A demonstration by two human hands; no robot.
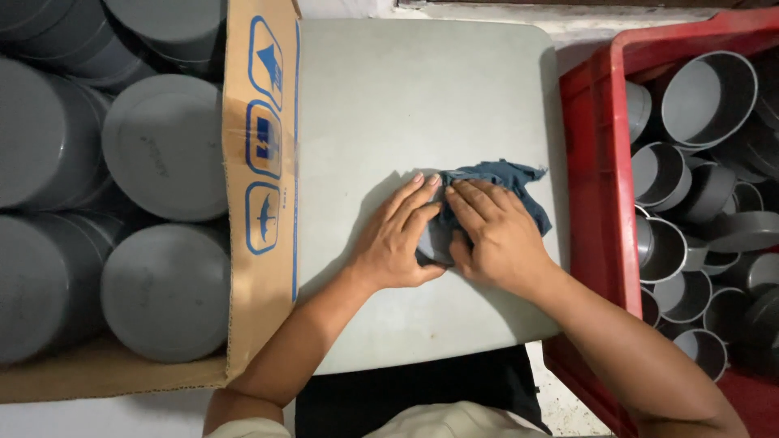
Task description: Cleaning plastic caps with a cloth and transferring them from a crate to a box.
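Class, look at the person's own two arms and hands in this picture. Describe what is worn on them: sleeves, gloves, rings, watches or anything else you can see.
The left hand and right hand are both bare: no gloves, rings, watch or wristband show. Both forearms are uncovered down to the bottom edge of the picture. Near the left elbow, a light, cream-coloured cloth edge shows, perhaps a short sleeve or shirt hem; the picture does not settle which.

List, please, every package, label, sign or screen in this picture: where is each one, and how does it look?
Brown cardboard box: left of the pale grey table, open, filled with round grey plastic caps.
Blue printed symbols: three rounded squares in a column on the box's flap.
Red plastic crate: right of the table, rectangular, holding grey caps with open sides up.
No screens or signs visible.
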